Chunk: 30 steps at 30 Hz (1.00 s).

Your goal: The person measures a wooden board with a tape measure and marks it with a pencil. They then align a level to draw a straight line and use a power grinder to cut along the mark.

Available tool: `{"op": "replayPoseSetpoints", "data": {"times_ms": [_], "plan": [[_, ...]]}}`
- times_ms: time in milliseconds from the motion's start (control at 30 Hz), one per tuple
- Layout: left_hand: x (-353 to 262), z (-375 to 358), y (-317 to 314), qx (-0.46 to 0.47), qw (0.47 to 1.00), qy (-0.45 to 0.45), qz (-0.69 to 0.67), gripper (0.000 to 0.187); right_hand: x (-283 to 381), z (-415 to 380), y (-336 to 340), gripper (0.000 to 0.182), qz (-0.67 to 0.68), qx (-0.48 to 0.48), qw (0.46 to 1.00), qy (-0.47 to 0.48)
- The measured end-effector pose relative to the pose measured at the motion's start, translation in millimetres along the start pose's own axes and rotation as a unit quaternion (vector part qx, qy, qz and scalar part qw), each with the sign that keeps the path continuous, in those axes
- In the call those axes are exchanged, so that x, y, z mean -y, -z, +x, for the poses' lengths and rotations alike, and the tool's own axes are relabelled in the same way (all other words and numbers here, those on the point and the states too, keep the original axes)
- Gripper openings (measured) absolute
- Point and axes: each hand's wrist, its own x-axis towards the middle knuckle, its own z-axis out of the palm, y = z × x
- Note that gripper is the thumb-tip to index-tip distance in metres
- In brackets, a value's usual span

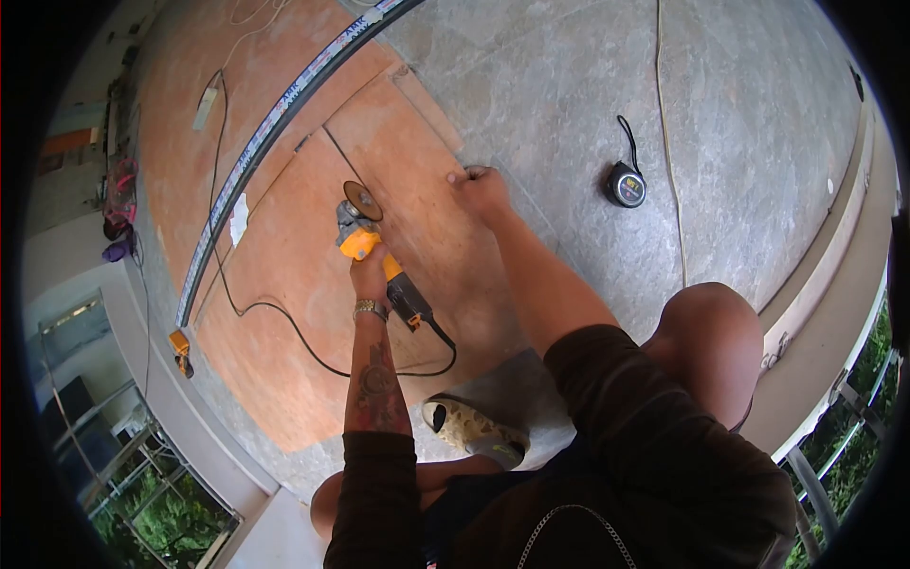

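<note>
My left hand is wrapped round a yellow and grey angle grinder, just behind its head. The grinder's thin disc stands over an orange-brown board on the floor, at the near end of a dark straight slit. A black cord loops from the grinder's tail across the board to the left. At the board's right edge, my right hand is closed with the thumb on top and the fingers curled at the rim.
A tape measure lies on the grey floor to the right, beside a pale cable. A long labelled bar crosses the boards at left. A yellow and black tool sits near its lower end. My shoe rests close to the board.
</note>
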Motion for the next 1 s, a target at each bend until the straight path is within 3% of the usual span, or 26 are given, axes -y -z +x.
{"op": "replayPoseSetpoints", "data": {"times_ms": [1000], "plan": [[25, 15, 9, -0.023, 0.999, -0.021, 0.035, 0.03, 2, -1, 3, 0.035, 0.005, 0.016, 1.0, -0.011]]}}
